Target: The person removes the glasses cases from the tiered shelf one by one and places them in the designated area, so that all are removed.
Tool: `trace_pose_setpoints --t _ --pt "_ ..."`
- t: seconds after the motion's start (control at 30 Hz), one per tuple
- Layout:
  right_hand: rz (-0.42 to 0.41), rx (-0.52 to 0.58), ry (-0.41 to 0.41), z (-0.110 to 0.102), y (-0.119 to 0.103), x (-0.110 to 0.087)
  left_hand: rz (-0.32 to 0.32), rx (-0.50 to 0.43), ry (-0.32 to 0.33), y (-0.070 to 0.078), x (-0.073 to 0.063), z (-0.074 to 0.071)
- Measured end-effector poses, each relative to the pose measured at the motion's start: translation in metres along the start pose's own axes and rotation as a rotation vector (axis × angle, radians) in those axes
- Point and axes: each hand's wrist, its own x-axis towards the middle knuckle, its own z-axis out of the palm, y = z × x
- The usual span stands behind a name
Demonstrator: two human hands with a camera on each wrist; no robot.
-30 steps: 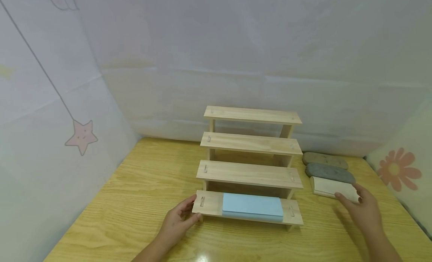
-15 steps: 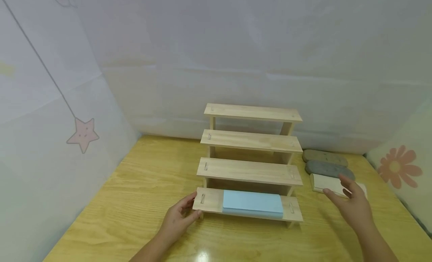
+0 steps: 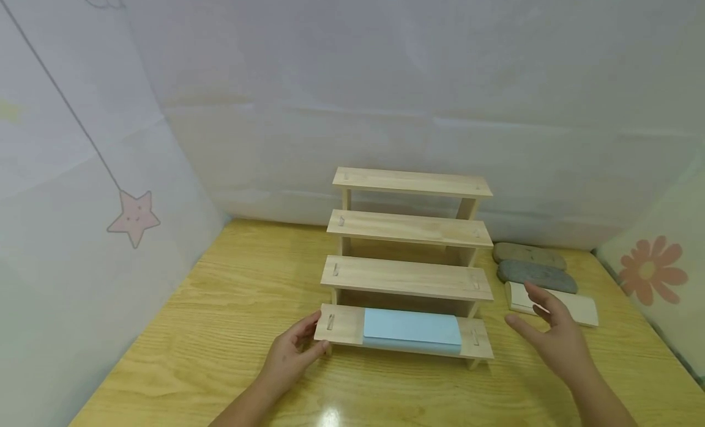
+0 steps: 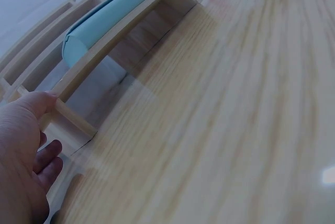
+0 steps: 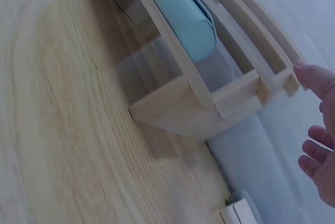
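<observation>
A four-step wooden display rack [image 3: 404,277] stands on the table, its steps rising toward the back. On its lowest step lies a light blue glasses case [image 3: 412,330], right of the middle. My left hand [image 3: 289,360] holds the left end of that step, thumb at the front edge and fingers by the side. In the left wrist view, its thumb meets the board's corner. My right hand [image 3: 556,341] is in the air right of the rack, thumb and fingers apart and nothing between them. It overlaps a cream glasses case [image 3: 581,309] in the head view.
Behind the cream case lie a grey case [image 3: 534,276] and a brown case [image 3: 525,254], in a row right of the rack. A white printed cloth [image 3: 385,78] hangs behind the wooden table [image 3: 220,304] and along its sides.
My right hand has moved left from over the cream case toward the rack, uncovering the case's right end. My left hand stays at the rack's lowest step.
</observation>
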Motion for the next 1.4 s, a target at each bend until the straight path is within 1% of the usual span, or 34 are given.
trace_pose_setpoints --t 0.17,0.27,0.4,0.67,0.73,0.8,0.87,0.93,1.03,1.17,1.27,1.4 --pt "-0.02 -0.019 -0.026 0.007 -0.01 -0.005 -0.002 0.023 0.007 -0.002 0.001 0.001" --pt "-0.057 -0.012 -0.026 0.011 -0.015 -0.006 -0.01 0.029 0.009 -0.003 0.001 0.001" --pt "-0.09 -0.016 -0.022 0.017 -0.019 -0.008 -0.005 0.022 0.003 -0.002 0.0 0.0" --pt "-0.069 0.029 -0.102 0.028 -0.029 -0.014 -0.005 -0.002 -0.014 -0.001 0.0 0.0" --pt "-0.072 0.003 -0.087 0.028 -0.032 -0.016 -0.002 0.0 -0.014 -0.002 0.0 0.0" --pt "-0.088 -0.021 -0.056 0.028 -0.036 -0.019 0.003 0.005 -0.011 -0.003 0.0 0.0" --pt "-0.107 -0.052 -0.022 0.028 -0.041 -0.02 0.004 0.016 -0.007 -0.004 0.0 0.0" --pt "-0.137 -0.059 -0.002 0.028 -0.044 -0.022 0.001 0.027 0.0 -0.004 0.0 0.001" --pt "-0.164 -0.04 -0.015 0.031 -0.047 -0.022 -0.006 0.037 0.007 -0.004 0.001 0.001" --pt "-0.172 0.006 -0.047 0.036 -0.048 -0.021 -0.004 0.035 0.005 -0.003 0.001 0.0" --pt "-0.188 -0.002 -0.053 0.041 -0.049 -0.021 -0.001 0.025 -0.004 -0.002 0.0 0.0" --pt "-0.247 -0.008 -0.04 0.047 -0.048 -0.02 0.005 0.013 -0.013 -0.002 0.0 0.0"
